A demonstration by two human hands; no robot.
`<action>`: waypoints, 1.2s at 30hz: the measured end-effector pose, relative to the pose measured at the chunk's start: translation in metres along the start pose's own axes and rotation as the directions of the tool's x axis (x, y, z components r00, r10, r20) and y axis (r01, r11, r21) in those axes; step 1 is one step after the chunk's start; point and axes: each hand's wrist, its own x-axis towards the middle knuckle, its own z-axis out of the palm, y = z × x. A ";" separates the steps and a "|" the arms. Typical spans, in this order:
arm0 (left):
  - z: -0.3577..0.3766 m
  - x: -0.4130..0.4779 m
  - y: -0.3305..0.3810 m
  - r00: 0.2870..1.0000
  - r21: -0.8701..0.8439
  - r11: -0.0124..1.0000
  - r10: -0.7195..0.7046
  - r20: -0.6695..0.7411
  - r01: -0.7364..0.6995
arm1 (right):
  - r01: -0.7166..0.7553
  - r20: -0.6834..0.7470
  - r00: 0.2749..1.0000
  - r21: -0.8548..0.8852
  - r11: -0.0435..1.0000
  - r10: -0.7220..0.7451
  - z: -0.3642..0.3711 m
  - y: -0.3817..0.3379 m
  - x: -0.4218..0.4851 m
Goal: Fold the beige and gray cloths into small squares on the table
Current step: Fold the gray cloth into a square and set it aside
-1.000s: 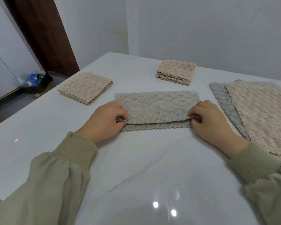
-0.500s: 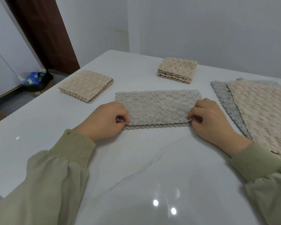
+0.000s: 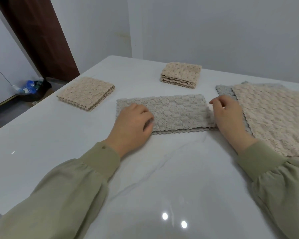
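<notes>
Cloth (image 3: 173, 110), gray, long axis left-right

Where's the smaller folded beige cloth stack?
The smaller folded beige textured cloth stack sits far-centre on the white table, behind the half-folded gray cloth, head view.

no readable text, no labels, no brands, no numbers on anything in view

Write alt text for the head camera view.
A person's left hand rests on a gray cloth folded into a strip on a table; the right hand is at its other end. Two folded beige squares lie behind; at right, an unfolded beige cloth overlies a second gray cloth.
</notes>
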 end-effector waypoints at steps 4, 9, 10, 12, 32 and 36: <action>0.018 0.013 0.029 0.994 -0.010 0.994 0.107 0.015 -0.107 | -0.020 0.105 0.993 -0.245 0.969 0.047 -0.008 0.016 0.007; 0.028 0.026 0.043 0.990 -0.034 0.992 0.127 0.058 -0.125 | 0.000 0.196 0.978 -0.346 0.938 0.072 -0.004 0.020 0.008; 0.029 0.026 0.043 0.989 -0.032 0.990 0.137 0.055 -0.135 | -0.007 0.213 0.974 -0.333 0.943 0.082 -0.004 0.020 0.008; 0.030 0.025 0.040 0.984 -0.024 0.985 0.171 0.041 -0.170 | -0.024 0.201 0.976 -0.284 0.959 0.084 -0.006 0.019 0.008; 0.019 0.015 0.019 0.992 -0.207 0.974 -0.108 -0.071 0.091 | 0.262 0.559 0.820 -0.557 0.788 0.123 0.006 -0.010 -0.016; 0.009 0.018 -0.010 0.952 0.071 0.951 -0.304 0.045 0.300 | 0.247 0.487 0.870 -0.570 0.784 0.081 0.007 -0.029 -0.010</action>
